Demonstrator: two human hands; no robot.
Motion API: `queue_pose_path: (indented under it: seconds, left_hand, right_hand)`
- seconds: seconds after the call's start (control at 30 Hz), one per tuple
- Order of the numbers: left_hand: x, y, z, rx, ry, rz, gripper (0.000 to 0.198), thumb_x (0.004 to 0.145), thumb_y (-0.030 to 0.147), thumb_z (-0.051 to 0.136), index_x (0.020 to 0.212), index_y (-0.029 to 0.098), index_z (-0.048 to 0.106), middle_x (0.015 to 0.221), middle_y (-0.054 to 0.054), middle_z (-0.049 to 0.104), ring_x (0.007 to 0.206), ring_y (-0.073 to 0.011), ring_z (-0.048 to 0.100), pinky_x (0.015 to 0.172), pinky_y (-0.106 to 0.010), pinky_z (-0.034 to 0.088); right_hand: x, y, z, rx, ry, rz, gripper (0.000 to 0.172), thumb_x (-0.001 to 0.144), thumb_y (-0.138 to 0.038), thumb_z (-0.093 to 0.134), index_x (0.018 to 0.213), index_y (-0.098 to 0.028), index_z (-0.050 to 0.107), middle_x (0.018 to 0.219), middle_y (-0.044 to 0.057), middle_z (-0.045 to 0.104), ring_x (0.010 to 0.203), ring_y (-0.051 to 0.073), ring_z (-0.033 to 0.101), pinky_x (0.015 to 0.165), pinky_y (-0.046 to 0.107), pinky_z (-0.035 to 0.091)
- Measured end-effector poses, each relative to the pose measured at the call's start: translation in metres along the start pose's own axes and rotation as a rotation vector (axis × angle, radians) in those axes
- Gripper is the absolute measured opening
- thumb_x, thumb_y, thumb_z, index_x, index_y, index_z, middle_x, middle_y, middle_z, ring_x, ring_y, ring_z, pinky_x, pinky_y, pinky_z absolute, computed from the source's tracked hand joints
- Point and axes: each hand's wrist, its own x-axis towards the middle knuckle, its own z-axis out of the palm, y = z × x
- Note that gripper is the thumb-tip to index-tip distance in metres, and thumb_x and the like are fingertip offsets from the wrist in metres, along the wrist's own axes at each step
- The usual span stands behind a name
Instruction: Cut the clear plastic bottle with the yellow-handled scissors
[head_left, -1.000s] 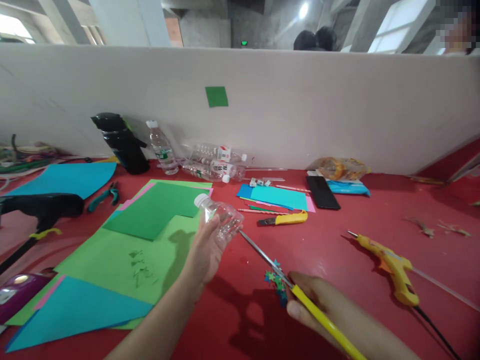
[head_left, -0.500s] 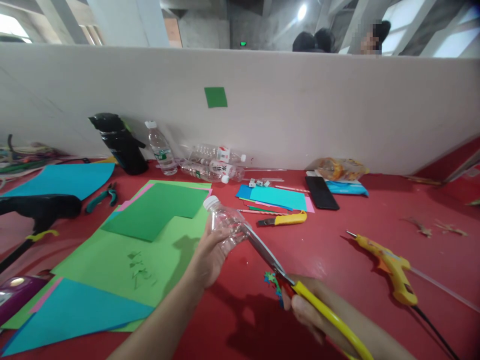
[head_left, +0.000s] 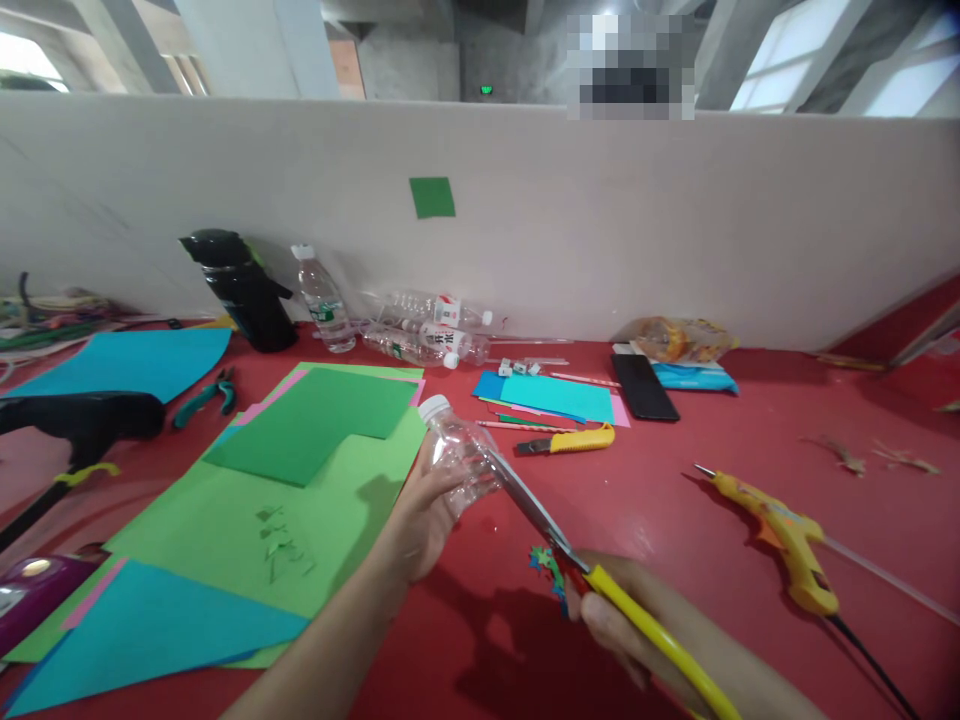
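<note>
My left hand [head_left: 431,510] is wrapped round the cut-off top of a clear plastic bottle [head_left: 457,450], whose white cap points up and left. In my right hand [head_left: 622,610] are scissors [head_left: 536,510] with yellow handles. Their blades reach the bottle's cut edge on its right side; whether they grip the plastic I cannot tell. Small green and blue paper stars [head_left: 549,575] lie on the red table just left of the right hand. Under and beside my left forearm is a light green sheet [head_left: 360,500] with small green scraps on it.
A yellow utility knife [head_left: 574,440] and a black phone [head_left: 645,385] lie beyond the scissors. On the right is a yellow glue gun [head_left: 780,540]. Several bottles [head_left: 420,335] lie along the white partition [head_left: 562,220]. Pliers [head_left: 204,400] and a black flask [head_left: 244,295] are at left.
The bottle top in my left hand has shifted slightly to the right, further against the scissor blades. My right hand and the scissors have hardly moved.
</note>
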Motion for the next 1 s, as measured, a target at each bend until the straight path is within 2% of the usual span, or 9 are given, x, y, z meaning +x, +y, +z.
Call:
queue_pose_path:
  seconds: [0.17, 0.37, 0.57, 0.8, 1.0]
  left_hand:
    - [0.001, 0.000, 0.001, 0.038, 0.016, 0.039, 0.046, 0.073, 0.025, 0.072, 0.116, 0.024, 0.058, 0.109, -0.004, 0.069, 0.099, -0.0240, 0.067, 0.095, -0.043, 0.053]
    - [0.002, 0.001, 0.004, 0.038, 0.023, 0.050, 0.057, 0.075, 0.026, 0.072, 0.128, 0.028, 0.052, 0.109, -0.002, 0.068, 0.105, -0.0253, 0.066, 0.096, -0.045, 0.052]
    - [0.002, -0.002, 0.001, 0.072, 0.029, 0.043, 0.058, 0.075, 0.028, 0.071, 0.130, 0.027, 0.052, 0.108, -0.005, 0.067, 0.103, -0.0259, 0.065, 0.085, -0.041, 0.056]
    - [0.002, -0.003, 0.002, 0.067, 0.005, 0.054, 0.058, 0.075, 0.030, 0.072, 0.129, 0.028, 0.052, 0.115, -0.006, 0.065, 0.111, -0.0275, 0.062, 0.094, -0.043, 0.053]
    - [0.002, -0.004, 0.000, 0.058, 0.011, 0.047, 0.059, 0.075, 0.029, 0.072, 0.130, 0.028, 0.052, 0.113, -0.005, 0.066, 0.110, -0.0274, 0.063, 0.096, -0.044, 0.052]
  right_hand:
    - [-0.002, -0.007, 0.001, -0.155, -0.011, -0.009, 0.058, 0.088, -0.078, 0.036, 0.075, -0.022, 0.037, 0.069, -0.005, 0.034, 0.061, 0.011, 0.029, 0.053, 0.024, 0.025]
    - [-0.004, -0.015, 0.003, -0.096, 0.008, 0.014, 0.058, 0.087, -0.080, 0.037, 0.074, -0.023, 0.035, 0.063, -0.006, 0.032, 0.056, 0.011, 0.030, 0.050, 0.025, 0.022]
    - [-0.005, -0.022, 0.006, -0.108, 0.043, 0.029, 0.062, 0.083, -0.084, 0.036, 0.071, -0.023, 0.035, 0.063, -0.007, 0.027, 0.056, 0.011, 0.026, 0.050, 0.025, 0.022]
    - [-0.004, -0.018, 0.006, -0.086, 0.027, 0.012, 0.057, 0.087, -0.078, 0.039, 0.073, -0.023, 0.039, 0.061, -0.007, 0.032, 0.052, 0.010, 0.030, 0.045, 0.023, 0.023]
    - [-0.004, -0.014, 0.004, -0.107, 0.022, 0.006, 0.060, 0.085, -0.082, 0.036, 0.073, -0.023, 0.039, 0.063, -0.006, 0.032, 0.053, 0.010, 0.030, 0.046, 0.023, 0.024]
